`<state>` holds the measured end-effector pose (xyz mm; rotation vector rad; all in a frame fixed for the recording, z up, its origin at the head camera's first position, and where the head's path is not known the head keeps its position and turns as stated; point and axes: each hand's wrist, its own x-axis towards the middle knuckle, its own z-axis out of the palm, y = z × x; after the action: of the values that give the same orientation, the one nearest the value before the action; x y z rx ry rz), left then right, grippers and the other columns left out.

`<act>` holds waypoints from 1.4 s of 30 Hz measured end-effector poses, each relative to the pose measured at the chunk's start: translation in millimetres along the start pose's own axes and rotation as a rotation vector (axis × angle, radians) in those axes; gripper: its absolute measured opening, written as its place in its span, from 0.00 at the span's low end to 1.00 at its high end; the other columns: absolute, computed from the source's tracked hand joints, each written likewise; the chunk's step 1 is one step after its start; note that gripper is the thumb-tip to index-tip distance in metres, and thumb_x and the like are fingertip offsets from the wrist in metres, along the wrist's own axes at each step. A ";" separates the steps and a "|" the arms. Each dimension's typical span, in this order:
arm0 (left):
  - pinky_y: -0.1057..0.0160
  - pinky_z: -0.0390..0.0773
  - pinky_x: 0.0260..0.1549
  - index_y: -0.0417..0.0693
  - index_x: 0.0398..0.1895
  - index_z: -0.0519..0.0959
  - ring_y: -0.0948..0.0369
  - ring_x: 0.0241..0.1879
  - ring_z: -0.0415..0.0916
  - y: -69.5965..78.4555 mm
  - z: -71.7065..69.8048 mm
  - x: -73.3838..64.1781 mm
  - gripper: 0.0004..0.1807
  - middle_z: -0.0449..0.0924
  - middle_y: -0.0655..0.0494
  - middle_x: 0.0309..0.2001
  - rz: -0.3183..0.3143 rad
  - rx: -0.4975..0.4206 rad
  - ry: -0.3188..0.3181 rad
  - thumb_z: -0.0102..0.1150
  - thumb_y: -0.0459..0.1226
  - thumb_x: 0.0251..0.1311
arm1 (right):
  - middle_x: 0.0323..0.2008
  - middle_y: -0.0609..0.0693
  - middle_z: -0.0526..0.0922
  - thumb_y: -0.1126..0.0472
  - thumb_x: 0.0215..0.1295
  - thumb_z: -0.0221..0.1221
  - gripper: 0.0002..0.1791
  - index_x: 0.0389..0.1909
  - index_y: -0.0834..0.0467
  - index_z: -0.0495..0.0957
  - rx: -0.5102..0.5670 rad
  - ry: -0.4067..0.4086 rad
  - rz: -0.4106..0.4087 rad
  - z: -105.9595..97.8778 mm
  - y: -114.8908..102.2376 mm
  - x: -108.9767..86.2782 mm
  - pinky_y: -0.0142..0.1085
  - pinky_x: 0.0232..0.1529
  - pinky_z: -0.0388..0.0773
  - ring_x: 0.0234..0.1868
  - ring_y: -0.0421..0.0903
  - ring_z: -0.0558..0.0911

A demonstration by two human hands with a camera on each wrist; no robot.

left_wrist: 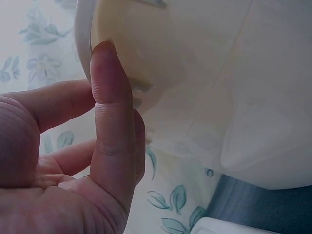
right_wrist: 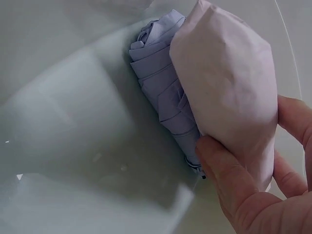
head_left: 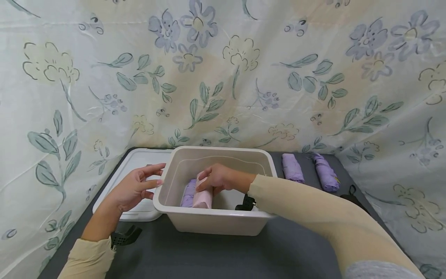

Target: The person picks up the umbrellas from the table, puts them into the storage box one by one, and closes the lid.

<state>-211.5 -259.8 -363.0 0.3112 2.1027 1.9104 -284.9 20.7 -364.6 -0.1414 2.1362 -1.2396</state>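
A beige plastic bin stands on the dark grey table. Inside it, my right hand grips a pale pink rolled bundle, thumb on one side and fingers on the other. The right wrist view shows this pink bundle overlapping a purple rolled cloth bundle, which lies on the bin floor against the wall. In the head view the purple bundle is at the bin's left end. My left hand is at the bin's left rim, fingers loosely extended and fingertips at the wall; nothing is held in it.
A white lid lies flat on the table, partly behind the bin's left side. Right of the bin are two more purple rolls, and a black item with a loop is beside my right sleeve. Flowered fabric encloses the table's back and sides.
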 end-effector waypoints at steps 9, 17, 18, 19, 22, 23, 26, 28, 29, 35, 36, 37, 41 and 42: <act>0.58 0.88 0.36 0.36 0.78 0.58 0.63 0.49 0.80 1.4 0.1 0.0 0.36 0.74 0.56 0.56 -0.007 0.002 0.008 0.59 0.33 0.71 | 0.49 0.57 0.81 0.62 0.58 0.74 0.21 0.53 0.59 0.84 0.018 -0.021 -0.008 -0.2 -0.2 -0.6 0.44 0.41 0.89 0.38 0.50 0.84; 0.59 0.88 0.36 0.37 0.79 0.58 0.63 0.50 0.80 0.8 -0.3 -0.2 0.35 0.74 0.56 0.57 0.001 -0.001 0.002 0.58 0.33 0.72 | 0.51 0.57 0.77 0.66 0.60 0.72 0.22 0.55 0.61 0.80 0.024 -0.073 0.021 -2.5 1.5 -1.4 0.42 0.40 0.88 0.39 0.51 0.82; 0.59 0.88 0.37 0.37 0.79 0.58 0.63 0.50 0.81 0.7 -0.3 -0.4 0.36 0.74 0.57 0.58 0.001 0.005 0.004 0.58 0.34 0.72 | 0.49 0.57 0.78 0.65 0.60 0.72 0.22 0.55 0.61 0.79 0.009 -0.073 0.030 -3.1 1.6 -1.3 0.40 0.39 0.87 0.38 0.51 0.81; 0.59 0.88 0.37 0.38 0.79 0.58 0.63 0.51 0.81 0.6 -0.3 -0.6 0.36 0.73 0.57 0.58 0.000 0.010 0.006 0.59 0.34 0.72 | 0.48 0.57 0.78 0.65 0.60 0.73 0.22 0.54 0.60 0.79 -0.014 -0.069 0.039 -3.6 1.8 -1.2 0.39 0.37 0.86 0.36 0.50 0.80; 0.59 0.88 0.38 0.38 0.79 0.57 0.62 0.51 0.82 0.4 -0.4 -0.8 0.36 0.73 0.57 0.58 0.001 0.020 0.008 0.59 0.35 0.72 | 0.45 0.57 0.78 0.63 0.59 0.73 0.23 0.54 0.58 0.79 -0.074 -0.059 0.069 -5.2 1.9 -0.9 0.38 0.32 0.80 0.33 0.50 0.79; 0.59 0.88 0.38 0.38 0.79 0.57 0.62 0.50 0.82 0.4 -0.6 -0.4 0.36 0.73 0.57 0.58 0.002 0.015 0.007 0.59 0.34 0.72 | 0.45 0.57 0.78 0.63 0.58 0.74 0.24 0.55 0.58 0.79 -0.082 -0.058 0.077 -5.4 2.1 -0.7 0.38 0.33 0.81 0.33 0.50 0.79; 0.59 0.88 0.36 0.36 0.79 0.57 0.63 0.48 0.82 0.6 -0.6 0.7 0.36 0.73 0.55 0.57 0.005 -0.004 -0.001 0.58 0.33 0.72 | 0.51 0.59 0.79 0.64 0.58 0.74 0.28 0.60 0.57 0.79 -0.081 -0.060 0.091 -6.2 2.3 -0.4 0.42 0.37 0.86 0.36 0.52 0.81; 0.58 0.89 0.35 0.35 0.79 0.56 0.64 0.48 0.82 0.8 -0.6 1.6 0.36 0.73 0.55 0.56 0.007 -0.011 -0.007 0.58 0.32 0.72 | 0.57 0.61 0.78 0.64 0.58 0.74 0.30 0.63 0.57 0.78 -0.065 -0.063 0.099 -6.3 2.6 -0.2 0.47 0.40 0.88 0.38 0.53 0.83; 0.58 0.89 0.35 0.35 0.79 0.57 0.64 0.47 0.81 0.8 -0.5 2.1 0.36 0.72 0.54 0.56 0.004 -0.014 -0.005 0.58 0.32 0.72 | 0.60 0.62 0.77 0.64 0.58 0.74 0.31 0.64 0.56 0.78 -0.059 -0.062 0.101 -6.4 2.6 -0.2 0.49 0.41 0.88 0.39 0.54 0.84; 0.58 0.89 0.36 0.35 0.79 0.57 0.64 0.47 0.81 0.8 -0.8 3.2 0.36 0.72 0.54 0.56 -0.008 -0.006 -0.001 0.58 0.32 0.72 | 0.67 0.60 0.75 0.64 0.59 0.73 0.31 0.65 0.54 0.79 -0.064 -0.050 0.109 -6.4 2.2 -0.6 0.50 0.41 0.88 0.39 0.55 0.84; 0.58 0.89 0.36 0.36 0.79 0.57 0.64 0.46 0.82 0.7 -1.1 3.1 0.36 0.72 0.54 0.56 -0.009 -0.004 0.000 0.58 0.32 0.72 | 0.67 0.60 0.75 0.64 0.59 0.73 0.31 0.65 0.54 0.79 -0.067 -0.049 0.108 -6.5 1.9 -0.9 0.49 0.41 0.88 0.39 0.55 0.84; 0.58 0.89 0.36 0.36 0.79 0.57 0.64 0.46 0.82 0.7 -1.3 3.1 0.36 0.71 0.54 0.56 -0.010 -0.002 0.000 0.58 0.32 0.72 | 0.67 0.60 0.75 0.64 0.59 0.73 0.31 0.65 0.54 0.79 -0.070 -0.049 0.108 -6.6 1.5 -1.3 0.49 0.41 0.88 0.39 0.55 0.84; 0.58 0.88 0.35 0.36 0.79 0.57 0.63 0.46 0.81 0.9 -1.9 2.9 0.36 0.71 0.54 0.56 -0.011 0.000 0.003 0.58 0.33 0.72 | 0.67 0.62 0.76 0.64 0.59 0.73 0.30 0.65 0.55 0.80 -0.083 -0.047 0.105 -7.0 0.4 -2.2 0.50 0.42 0.88 0.40 0.55 0.84; 0.58 0.88 0.35 0.36 0.79 0.57 0.63 0.47 0.81 1.0 -1.9 2.9 0.36 0.70 0.54 0.57 -0.011 0.000 0.003 0.58 0.33 0.72 | 0.67 0.62 0.76 0.64 0.59 0.73 0.30 0.65 0.56 0.80 -0.089 -0.046 0.105 -6.9 0.3 -2.2 0.50 0.42 0.88 0.40 0.55 0.84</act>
<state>-214.9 -260.5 -362.0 0.2969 2.1019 1.9059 -287.1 26.8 -361.4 -0.0934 2.1317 -1.0724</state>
